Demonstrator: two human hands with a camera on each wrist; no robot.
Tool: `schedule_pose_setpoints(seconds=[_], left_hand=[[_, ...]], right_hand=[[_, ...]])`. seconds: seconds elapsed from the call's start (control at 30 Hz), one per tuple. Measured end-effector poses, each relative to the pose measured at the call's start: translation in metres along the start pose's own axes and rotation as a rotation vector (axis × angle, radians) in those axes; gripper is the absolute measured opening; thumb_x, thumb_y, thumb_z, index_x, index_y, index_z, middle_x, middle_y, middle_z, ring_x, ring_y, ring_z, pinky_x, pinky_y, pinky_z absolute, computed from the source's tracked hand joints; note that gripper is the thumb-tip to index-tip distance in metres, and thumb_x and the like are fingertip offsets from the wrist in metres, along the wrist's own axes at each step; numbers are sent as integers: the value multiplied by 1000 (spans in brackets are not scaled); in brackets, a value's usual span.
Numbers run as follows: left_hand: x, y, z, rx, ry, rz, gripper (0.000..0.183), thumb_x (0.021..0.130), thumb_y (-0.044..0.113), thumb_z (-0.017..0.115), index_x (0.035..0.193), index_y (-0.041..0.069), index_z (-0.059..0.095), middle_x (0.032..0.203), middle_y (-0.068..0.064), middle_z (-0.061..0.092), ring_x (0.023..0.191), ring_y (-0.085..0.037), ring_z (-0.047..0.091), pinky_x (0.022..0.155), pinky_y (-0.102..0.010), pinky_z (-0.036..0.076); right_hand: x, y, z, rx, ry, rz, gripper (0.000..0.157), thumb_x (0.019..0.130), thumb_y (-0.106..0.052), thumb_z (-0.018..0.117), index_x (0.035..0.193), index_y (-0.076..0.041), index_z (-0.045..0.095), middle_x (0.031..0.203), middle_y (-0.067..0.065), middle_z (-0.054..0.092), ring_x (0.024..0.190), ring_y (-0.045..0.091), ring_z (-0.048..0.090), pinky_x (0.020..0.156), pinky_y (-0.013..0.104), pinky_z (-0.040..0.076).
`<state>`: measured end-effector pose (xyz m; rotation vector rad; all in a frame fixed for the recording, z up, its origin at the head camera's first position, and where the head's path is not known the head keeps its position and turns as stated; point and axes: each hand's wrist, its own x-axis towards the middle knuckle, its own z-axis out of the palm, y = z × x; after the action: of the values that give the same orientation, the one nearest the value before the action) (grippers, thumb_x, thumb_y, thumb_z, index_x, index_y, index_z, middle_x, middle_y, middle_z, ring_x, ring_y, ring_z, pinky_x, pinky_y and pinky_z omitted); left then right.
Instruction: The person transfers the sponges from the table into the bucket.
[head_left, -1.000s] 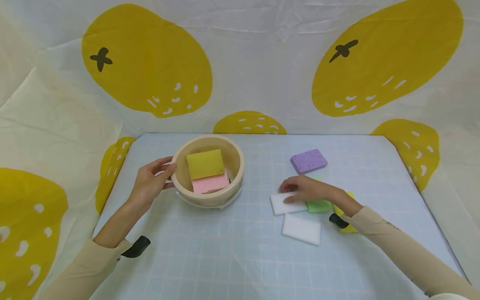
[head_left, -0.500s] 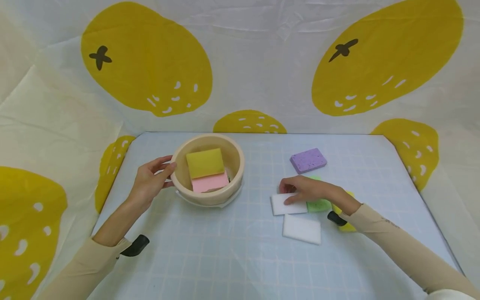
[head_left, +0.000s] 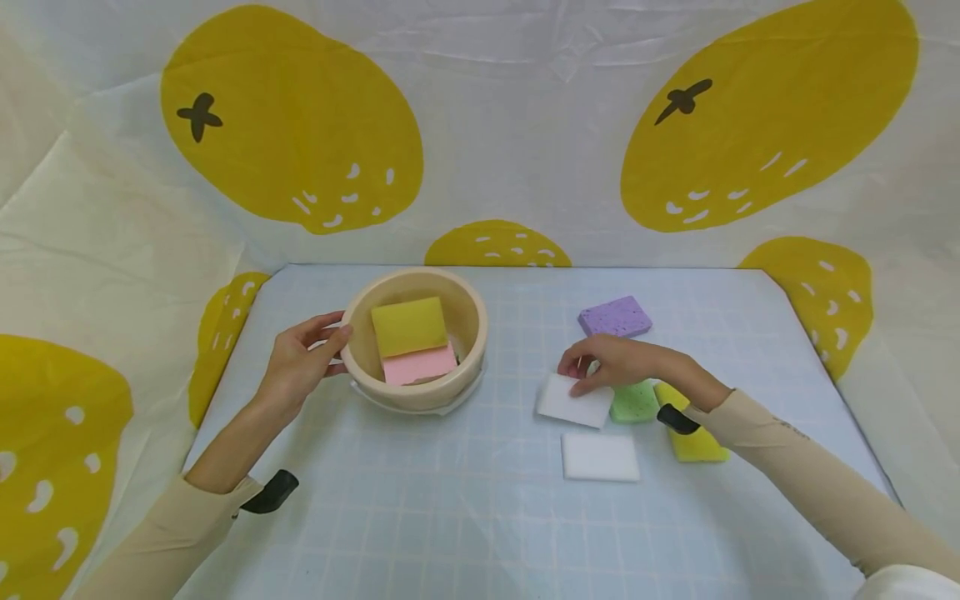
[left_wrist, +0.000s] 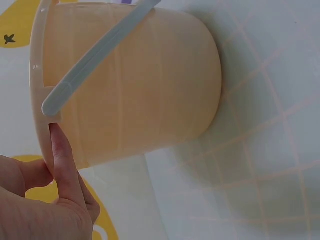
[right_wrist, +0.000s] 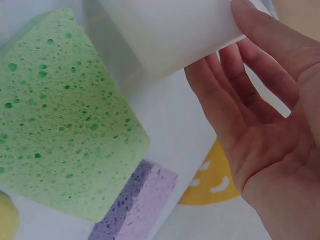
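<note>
A cream bucket (head_left: 420, 400) stands on the left of the table, with a yellow sponge (head_left: 409, 327) and a pink sponge (head_left: 420, 365) inside. At its left rim, my left hand (head_left: 296, 367) pinches the edge between thumb and fingers. In the left wrist view the bucket's pale handle (left_wrist: 95, 62) hangs across its side. My right hand (head_left: 618, 365) pinches a white sponge (head_left: 572, 403) by its far edge, thumb on top and fingers underneath. That sponge is tilted, its far edge lifted. Close beside it is a porous green sponge (right_wrist: 65, 120).
Nearer the front lies a second white sponge (head_left: 600, 457). Behind the right hand is a purple sponge (head_left: 615, 317). Yellow sponge pieces (head_left: 699, 445) lie under the right wrist. A patterned cloth (head_left: 517, 125) rises behind the table's back edge.
The right hand has raised the far edge of the white sponge, tilting it. The nearer white sponge has turned slightly. The left hand and bucket have stayed put.
</note>
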<state>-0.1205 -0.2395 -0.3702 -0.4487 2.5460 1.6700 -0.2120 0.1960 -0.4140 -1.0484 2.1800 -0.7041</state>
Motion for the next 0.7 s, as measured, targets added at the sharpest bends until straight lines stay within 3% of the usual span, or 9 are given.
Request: schedule_pose_setpoints(seconds=[0.37,0.7], left_hand=[[2,0,0,5,1,-9,57,92,41,58,140,12,46,125,-13,52,84,-13,63,72,-24,56],[1,1,-1,1,-11,-12,57,93,40,58,141,12,45,126,-13,51,85,-14,63,73,-24,56]], right_hand=[[0,-10,-15,35,75,-61,32,83,-23,74,110,-9,64,99,0,64,92,16,61,86,48,51],[-2,-20,-35,38,97,-54,34,82,-31,74,110,-16,64,99,-5,63,93,13,61,86,43,51]])
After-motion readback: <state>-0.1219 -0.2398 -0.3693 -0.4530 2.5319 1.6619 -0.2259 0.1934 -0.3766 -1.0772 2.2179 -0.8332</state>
